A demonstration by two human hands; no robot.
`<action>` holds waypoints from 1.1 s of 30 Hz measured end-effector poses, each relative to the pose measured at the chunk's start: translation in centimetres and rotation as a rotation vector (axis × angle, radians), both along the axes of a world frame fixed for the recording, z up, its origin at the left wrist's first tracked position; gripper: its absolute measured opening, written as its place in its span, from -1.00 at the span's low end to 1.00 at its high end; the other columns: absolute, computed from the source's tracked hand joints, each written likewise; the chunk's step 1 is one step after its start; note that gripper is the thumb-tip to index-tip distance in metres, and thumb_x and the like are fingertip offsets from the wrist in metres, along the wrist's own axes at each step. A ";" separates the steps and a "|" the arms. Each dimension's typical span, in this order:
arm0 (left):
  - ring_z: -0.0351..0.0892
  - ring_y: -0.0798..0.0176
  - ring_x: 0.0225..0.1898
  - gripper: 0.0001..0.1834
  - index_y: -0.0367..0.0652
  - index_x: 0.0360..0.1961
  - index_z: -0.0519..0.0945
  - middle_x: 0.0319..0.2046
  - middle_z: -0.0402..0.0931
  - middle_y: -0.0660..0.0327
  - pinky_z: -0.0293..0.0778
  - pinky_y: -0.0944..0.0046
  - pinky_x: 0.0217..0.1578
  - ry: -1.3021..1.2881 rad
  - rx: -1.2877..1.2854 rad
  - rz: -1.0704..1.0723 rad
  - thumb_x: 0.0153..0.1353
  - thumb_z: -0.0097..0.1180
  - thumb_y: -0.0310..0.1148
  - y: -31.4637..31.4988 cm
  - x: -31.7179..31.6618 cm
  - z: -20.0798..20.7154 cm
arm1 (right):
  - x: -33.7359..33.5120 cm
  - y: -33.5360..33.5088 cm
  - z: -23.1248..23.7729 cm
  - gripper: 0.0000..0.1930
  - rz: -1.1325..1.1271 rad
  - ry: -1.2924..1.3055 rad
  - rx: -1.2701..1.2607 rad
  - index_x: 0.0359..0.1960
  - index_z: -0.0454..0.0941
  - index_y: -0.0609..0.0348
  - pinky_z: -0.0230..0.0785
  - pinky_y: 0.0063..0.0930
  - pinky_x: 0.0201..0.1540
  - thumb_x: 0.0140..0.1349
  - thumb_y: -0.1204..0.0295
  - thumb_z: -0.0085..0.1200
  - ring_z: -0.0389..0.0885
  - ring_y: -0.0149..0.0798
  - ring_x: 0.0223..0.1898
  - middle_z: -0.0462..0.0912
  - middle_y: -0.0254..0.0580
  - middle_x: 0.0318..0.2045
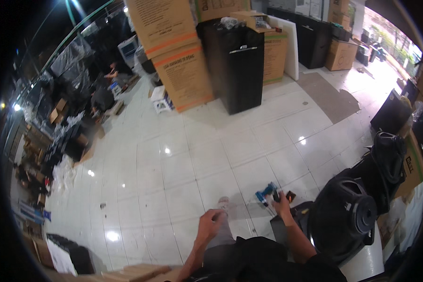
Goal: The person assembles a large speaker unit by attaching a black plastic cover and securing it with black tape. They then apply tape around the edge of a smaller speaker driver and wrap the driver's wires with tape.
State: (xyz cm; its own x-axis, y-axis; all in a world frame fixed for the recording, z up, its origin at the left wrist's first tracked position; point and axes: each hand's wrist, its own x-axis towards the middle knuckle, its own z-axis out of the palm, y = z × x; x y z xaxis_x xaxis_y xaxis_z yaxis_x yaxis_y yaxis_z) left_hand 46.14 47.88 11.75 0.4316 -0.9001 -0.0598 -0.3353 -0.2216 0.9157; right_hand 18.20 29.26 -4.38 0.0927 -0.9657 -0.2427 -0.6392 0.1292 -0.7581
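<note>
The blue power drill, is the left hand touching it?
No, the blue drill is at the right hand, apart from the left hand.

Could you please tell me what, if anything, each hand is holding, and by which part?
The right hand appears to hold the blue power drill by its dark handle; nothing can be seen held in the left hand.

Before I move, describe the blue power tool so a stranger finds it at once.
Find the big round black speaker at lower right. Left of it is the right hand. At that hand is the power tool, the only bright blue thing there.
</note>
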 end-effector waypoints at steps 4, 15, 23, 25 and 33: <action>0.72 0.21 -0.27 -0.73 -0.20 -0.06 0.74 -0.20 0.73 0.10 0.61 0.25 -0.14 -0.101 0.054 -0.238 0.33 0.31 -0.25 -12.1 6.1 0.0 | -1.4 -0.2 -6.7 -0.39 -0.174 0.203 0.281 0.15 0.54 0.19 0.51 -0.01 0.08 -0.02 0.37 0.34 0.67 0.23 0.06 0.71 0.20 -0.06; 0.69 0.14 -0.06 -0.58 -0.25 0.06 0.69 -0.09 0.70 0.10 0.56 0.17 0.03 0.491 -0.330 -0.968 0.33 0.36 -0.17 -49.5 14.4 16.8 | 3.7 -9.7 -7.3 -0.55 -0.816 0.093 0.345 -0.08 0.67 0.27 0.54 -0.15 -0.02 -0.03 0.32 0.40 0.77 0.01 -0.16 0.75 0.10 -0.24; 0.76 -0.03 -0.21 -0.38 -0.35 0.02 0.67 -0.16 0.70 -0.22 0.65 -0.03 -0.17 1.144 -0.935 -1.292 0.41 0.16 0.11 -65.4 7.5 30.9 | 4.5 -39.9 -9.3 -0.60 -0.721 0.039 0.051 -0.25 0.69 0.32 0.53 0.00 -0.13 0.14 0.15 0.26 0.74 0.23 -0.23 0.73 0.20 -0.37; 0.74 0.11 -0.23 -0.50 -0.26 0.05 0.70 -0.19 0.74 -0.08 0.61 0.20 -0.10 1.121 -1.018 -1.375 0.46 0.10 0.00 -70.0 6.1 32.5 | 4.2 -46.8 -7.6 -0.62 -0.729 0.095 0.058 -0.27 0.71 0.29 0.53 0.03 -0.14 0.14 0.15 0.27 0.73 0.25 -0.24 0.71 0.25 -0.38; 0.74 -0.06 -0.29 -0.47 -0.25 -0.04 0.68 -0.23 0.71 -0.20 0.67 -0.05 -0.33 1.206 -0.711 -1.482 0.38 0.23 0.08 -89.9 8.0 29.8 | 1.7 -59.4 -3.9 -0.61 -1.095 -0.233 0.008 -0.10 0.70 0.29 0.54 -0.31 -0.20 0.11 0.29 0.42 0.70 -0.26 -0.31 0.77 -0.11 -0.31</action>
State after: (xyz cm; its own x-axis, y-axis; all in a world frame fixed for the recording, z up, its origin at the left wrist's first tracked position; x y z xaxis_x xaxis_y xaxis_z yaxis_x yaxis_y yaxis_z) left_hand 54.10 -41.98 41.55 -0.4868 -0.4414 0.7538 0.8349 0.0189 0.5501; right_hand 19.87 -30.16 -8.32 -0.7626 -0.5524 -0.3366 -0.0200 0.5403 -0.8413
